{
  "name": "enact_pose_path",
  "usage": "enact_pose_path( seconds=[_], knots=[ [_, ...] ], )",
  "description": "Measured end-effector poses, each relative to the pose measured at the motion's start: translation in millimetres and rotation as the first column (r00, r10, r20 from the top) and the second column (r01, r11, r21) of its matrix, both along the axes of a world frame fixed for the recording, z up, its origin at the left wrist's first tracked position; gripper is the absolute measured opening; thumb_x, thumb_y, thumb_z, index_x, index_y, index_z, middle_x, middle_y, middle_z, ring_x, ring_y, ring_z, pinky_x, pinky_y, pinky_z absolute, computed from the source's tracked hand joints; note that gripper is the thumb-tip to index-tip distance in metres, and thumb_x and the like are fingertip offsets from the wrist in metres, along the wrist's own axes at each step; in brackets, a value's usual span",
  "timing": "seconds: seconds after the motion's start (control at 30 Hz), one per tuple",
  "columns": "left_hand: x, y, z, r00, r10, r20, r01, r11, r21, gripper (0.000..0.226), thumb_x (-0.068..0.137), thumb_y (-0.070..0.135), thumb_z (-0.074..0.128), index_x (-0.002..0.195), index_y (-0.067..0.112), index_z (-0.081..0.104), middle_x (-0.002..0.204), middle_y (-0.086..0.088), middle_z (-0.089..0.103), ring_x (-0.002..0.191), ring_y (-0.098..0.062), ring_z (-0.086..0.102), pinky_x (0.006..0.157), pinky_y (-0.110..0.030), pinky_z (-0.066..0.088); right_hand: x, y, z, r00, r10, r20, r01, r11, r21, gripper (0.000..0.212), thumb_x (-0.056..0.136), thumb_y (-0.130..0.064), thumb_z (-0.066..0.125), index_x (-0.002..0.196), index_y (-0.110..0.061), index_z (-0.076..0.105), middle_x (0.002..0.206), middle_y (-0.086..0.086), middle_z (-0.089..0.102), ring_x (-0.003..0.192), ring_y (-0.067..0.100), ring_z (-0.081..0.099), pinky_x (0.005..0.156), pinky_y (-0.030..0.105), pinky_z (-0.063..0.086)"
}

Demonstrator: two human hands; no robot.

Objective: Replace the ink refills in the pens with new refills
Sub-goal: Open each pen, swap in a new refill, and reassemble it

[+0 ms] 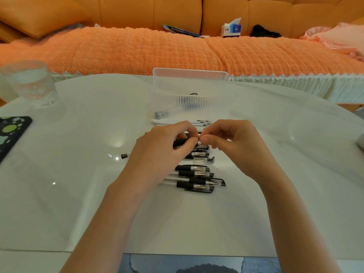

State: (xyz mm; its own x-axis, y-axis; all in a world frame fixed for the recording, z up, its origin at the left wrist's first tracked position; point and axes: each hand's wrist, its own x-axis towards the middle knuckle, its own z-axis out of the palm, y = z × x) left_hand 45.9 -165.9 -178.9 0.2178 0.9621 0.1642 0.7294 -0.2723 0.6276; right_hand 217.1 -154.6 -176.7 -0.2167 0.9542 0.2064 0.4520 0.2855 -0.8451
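A dark patterned slab [11, 133] lies at the table's [78, 194] left edge, with a clear glass [29, 85] behind it; a small black-ended piece [125, 155] lies alone on the white top, just left of the left hand [161, 148]; that hand's fingers curl round the black grip of a pen [180, 142], held above the table's middle; under and in front of the hands lies a heap of pens [197, 178], behind them a row of white refills [173, 122] and a clear plastic box [189, 85]; the right hand [234, 140] pinches the same pen's near end between thumb and fingertips, though the exact part is too small to tell; a tissue box [231, 29] stands on the orange sofa [137, 48].
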Motion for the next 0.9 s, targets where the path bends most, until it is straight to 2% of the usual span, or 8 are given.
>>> enact_pose_path(
  seconds=[0.13,0.23,0.43,0.57,0.7,0.9],
  knots=[
    [1,1,-1,0.999,0.000,0.034,0.001,1.000,-0.026,0.006,0.090,0.043,0.052,0.088,0.041,0.058,0.072,0.017,0.063,0.063,0.002,0.053,0.056,-0.021,0.035,3,-1,0,1.000,-0.018,0.022,0.017,0.999,0.031,0.012,0.080,-0.012,0.072,0.075,-0.023,0.070,0.064,-0.016,0.067,0.063,-0.001,0.059,0.065,0.009,0.044],
    [-7,2,-1,0.999,0.017,0.040,-0.015,0.999,-0.049,0.009,0.091,0.041,0.052,0.085,0.039,0.058,0.070,0.017,0.064,0.058,0.004,0.051,0.055,-0.022,0.033,16,-1,1,0.996,-0.092,0.016,0.091,0.994,0.060,0.014,0.078,-0.007,0.072,0.074,-0.021,0.070,0.062,-0.020,0.065,0.060,-0.002,0.056,0.064,0.008,0.042],
    [-13,3,-3,0.997,0.072,0.028,-0.071,0.997,-0.041,0.008,0.091,0.040,0.054,0.086,0.036,0.058,0.074,0.017,0.065,0.057,0.003,0.049,0.055,-0.023,0.032,43,3,-9,0.923,-0.286,0.258,0.283,0.958,0.053,0.015,0.075,-0.009,0.074,0.075,-0.023,0.071,0.073,-0.008,0.061,0.059,0.000,0.046,0.058,0.013,0.035],
    [-11,3,-3,0.998,0.060,0.018,-0.059,0.997,-0.041,0.006,0.090,0.041,0.054,0.087,0.037,0.059,0.079,0.017,0.065,0.066,0.000,0.052,0.058,-0.023,0.035,47,8,-17,0.872,-0.276,0.404,0.285,0.958,0.038,0.013,0.077,-0.006,0.072,0.080,-0.019,0.073,0.073,-0.010,0.056,0.063,-0.011,0.047,0.058,0.005,0.033],
    [-12,2,-4,0.999,0.041,0.000,-0.041,0.997,-0.062,0.006,0.090,0.040,0.055,0.088,0.037,0.060,0.080,0.017,0.065,0.072,-0.001,0.055,0.059,-0.020,0.035,48,12,-20,0.841,-0.264,0.473,0.291,0.957,0.016,0.014,0.080,-0.006,0.069,0.084,-0.019,0.074,0.075,-0.009,0.056,0.062,0.001,0.045,0.058,0.005,0.034],
    [-13,2,-4,0.999,0.030,0.018,-0.029,0.997,-0.065,0.005,0.090,0.040,0.056,0.088,0.037,0.060,0.078,0.018,0.065,0.075,0.000,0.057,0.063,-0.021,0.039,52,13,-22,0.823,-0.279,0.495,0.319,0.948,0.003,0.017,0.081,-0.004,0.067,0.087,-0.018,0.074,0.078,-0.007,0.056,0.062,0.001,0.044,0.057,0.003,0.033]
  ],
)
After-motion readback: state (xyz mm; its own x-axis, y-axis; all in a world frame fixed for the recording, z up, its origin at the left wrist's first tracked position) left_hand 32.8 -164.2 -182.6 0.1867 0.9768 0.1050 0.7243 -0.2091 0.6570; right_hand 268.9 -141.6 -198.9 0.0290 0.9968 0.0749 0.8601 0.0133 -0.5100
